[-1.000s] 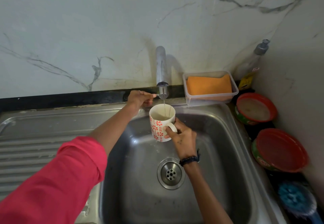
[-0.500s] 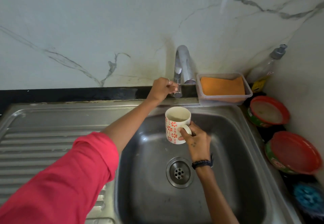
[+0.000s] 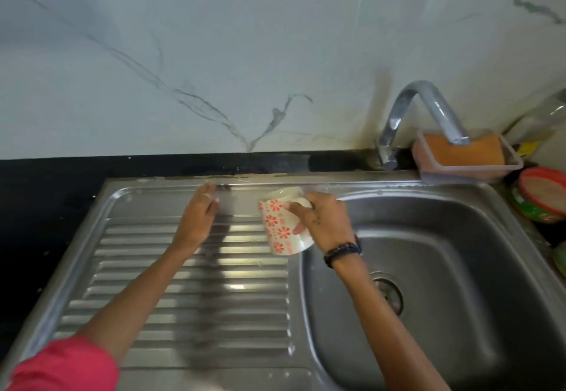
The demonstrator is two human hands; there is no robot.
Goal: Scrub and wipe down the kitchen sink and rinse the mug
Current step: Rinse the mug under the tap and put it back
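A white mug with red flower prints is tilted, its mouth facing away from me, over the ribbed steel drainboard just left of the sink basin. My right hand grips the mug by its handle side. My left hand hovers with straight fingers over the back of the drainboard, left of the mug, holding nothing. The chrome tap stands at the back right; no water runs from it. The drain is partly hidden by my right forearm.
A clear plastic tub with an orange sponge sits behind the basin under the tap spout. Red-rimmed bowls and a bottle crowd the right edge. Black countertop lies left of the sink, with a marble wall behind.
My left hand let go of the tap and moved left over the drainboard. My right hand carried the mug out of the basin to the left and tipped it. The view swung left.
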